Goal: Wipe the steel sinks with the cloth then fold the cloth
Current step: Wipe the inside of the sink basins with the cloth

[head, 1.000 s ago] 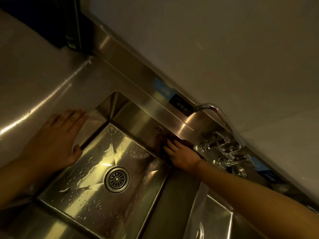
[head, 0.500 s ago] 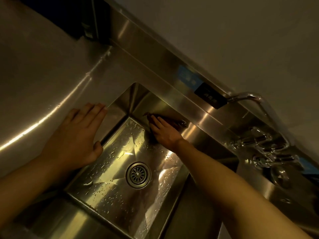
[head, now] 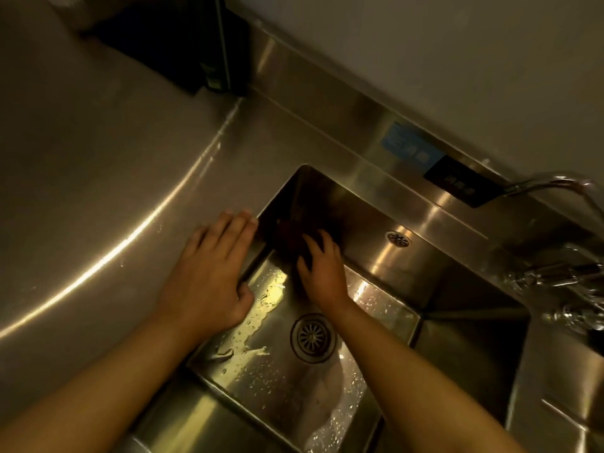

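Observation:
A steel sink (head: 425, 256) with a round drain (head: 312, 337) and a wet floor fills the middle of the view. My right hand (head: 322, 269) presses a dark cloth (head: 291, 238) flat against the sink's back wall, close to the far left corner. The cloth is mostly hidden under the fingers and in shadow. My left hand (head: 209, 273) rests flat on the steel counter (head: 98, 191) at the sink's left rim, its thumb over the edge.
A faucet (head: 562, 188) and its tap handles (head: 555, 279) stand at the right. An overflow hole (head: 398, 238) sits in the back wall. A dark box (head: 183, 44) stands on the counter at the back. A second basin's edge (head: 575, 420) shows at the lower right.
My right hand has slid the cloth leftward along the sink's back wall, from the right end near the taps to the left corner. My left hand has stayed on the rim.

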### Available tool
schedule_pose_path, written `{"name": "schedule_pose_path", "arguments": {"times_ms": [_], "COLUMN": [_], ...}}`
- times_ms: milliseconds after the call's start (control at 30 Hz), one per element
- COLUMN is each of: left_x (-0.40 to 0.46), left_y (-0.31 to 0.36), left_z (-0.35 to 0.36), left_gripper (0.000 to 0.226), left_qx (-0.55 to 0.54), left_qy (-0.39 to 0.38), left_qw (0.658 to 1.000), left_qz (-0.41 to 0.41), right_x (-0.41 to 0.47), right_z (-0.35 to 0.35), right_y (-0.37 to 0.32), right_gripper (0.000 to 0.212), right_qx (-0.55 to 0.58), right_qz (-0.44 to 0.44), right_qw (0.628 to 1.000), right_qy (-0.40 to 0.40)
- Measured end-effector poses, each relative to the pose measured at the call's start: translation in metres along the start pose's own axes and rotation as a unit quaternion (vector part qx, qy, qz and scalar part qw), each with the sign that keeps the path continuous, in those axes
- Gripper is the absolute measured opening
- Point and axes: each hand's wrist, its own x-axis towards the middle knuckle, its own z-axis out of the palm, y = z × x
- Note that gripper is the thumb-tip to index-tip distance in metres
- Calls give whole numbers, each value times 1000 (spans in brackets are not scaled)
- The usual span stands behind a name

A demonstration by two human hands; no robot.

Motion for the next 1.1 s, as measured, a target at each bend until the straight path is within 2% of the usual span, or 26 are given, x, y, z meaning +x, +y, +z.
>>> {"name": "schedule_pose_path", "arguments": {"times_ms": [67,133,200,400,500,633,800,933,1000,1100], "left_x": [0,0,1,1,1,2,2,2,2,2], "left_y": [0,-1,0,0,-1,-4,-3,-5,-4,-4], "left_z": [0,1,1,0,3,6,4,1,0,1], "left_gripper": [105,105,105,104,102,103,105,105,105,105], "left_qx": [-4,-7,-13,-29,-30,-34,-50,-52,-54,-55], "left_qy": [-1,-4,-4,-1,4,8,3,-2,-2,0], "left_qw": [1000,1000,1000,1000,1000,999,999,999,998,998], "left_qz": [0,1,3,1,3,9,12,12,13,16], "right_x": [-12,-23,-28,-16,-12,-27,-96,-166,-176,-150], "right_z": [24,40,49,62,77,104,145,168,168,151], "right_y": [0,6,13,24,22,8,-23,-25,-16,0], "right_gripper": [53,55,58,79,76,65,62,72,82,80], "right_qx": [-26,-41,-50,-73,-74,-42,-24,-41,-71,-82], "right_qz": [68,86,77,22,26,36,-44,-189,-234,-272], "right_qw": [997,994,994,989,989,997,991,964,944,924], "right_qy": [-32,-46,-51,-129,-122,-62,-120,-184,-221,-256]}}
